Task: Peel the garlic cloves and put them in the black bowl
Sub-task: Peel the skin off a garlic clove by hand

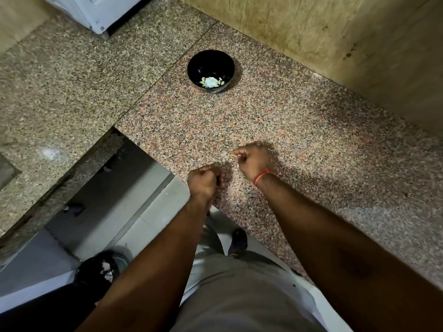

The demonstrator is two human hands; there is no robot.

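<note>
The black bowl [191,68] stands on the granite counter [311,140], far ahead of my hands, with several peeled garlic cloves [212,82] lying in its bottom. My right hand [251,160] hovers over the counter with fingers curled and pinches a small pale garlic clove [233,153] at its fingertips. An orange thread circles that wrist. My left hand [203,182] is just left of it and nearer the counter's edge. Its fingers are curled round a thin reddish scrap that looks like garlic skin [206,167]. The two hands are apart.
The counter's front edge runs diagonally under my left hand, with a dark gap and floor tiles to the left. A bin lined with a black bag [100,271] stands on the floor. A white appliance [100,15] sits at the back left, and a wall [335,44] borders the counter on the right.
</note>
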